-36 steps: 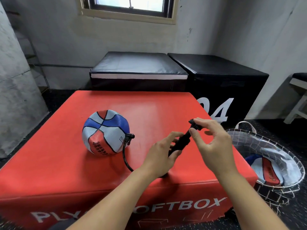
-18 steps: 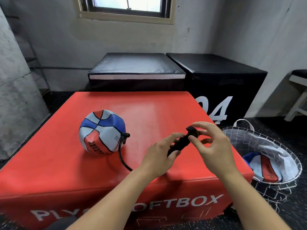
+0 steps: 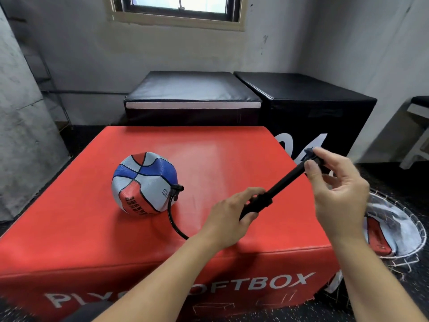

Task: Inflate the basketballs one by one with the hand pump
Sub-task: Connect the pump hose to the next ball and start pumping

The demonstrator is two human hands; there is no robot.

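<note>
At the far left we see a rough grey concrete wall, and along the back a paler plastered wall with a window set high in it. The floor is dark and speckled. Most of our view is taken by a red soft plyo box with white lettering on its front face.

On the left half of the box top sits the basketball, blue, red and pale grey, visibly dented and soft. A black hose plugs into its right side and curves down across the red surface toward our left hand, whose fingers are wrapped round the barrel of the black hand pump. The pump slants up to the right, its rod drawn out, and our right hand pinches the handle at the top end between thumb and fingertips.

Behind the red box stand two black padded boxes, the right one taller and marked with white numerals. At the right, on the floor beside the red box, a wire basket holds another flattened ball. A white bench shows at the right edge.
</note>
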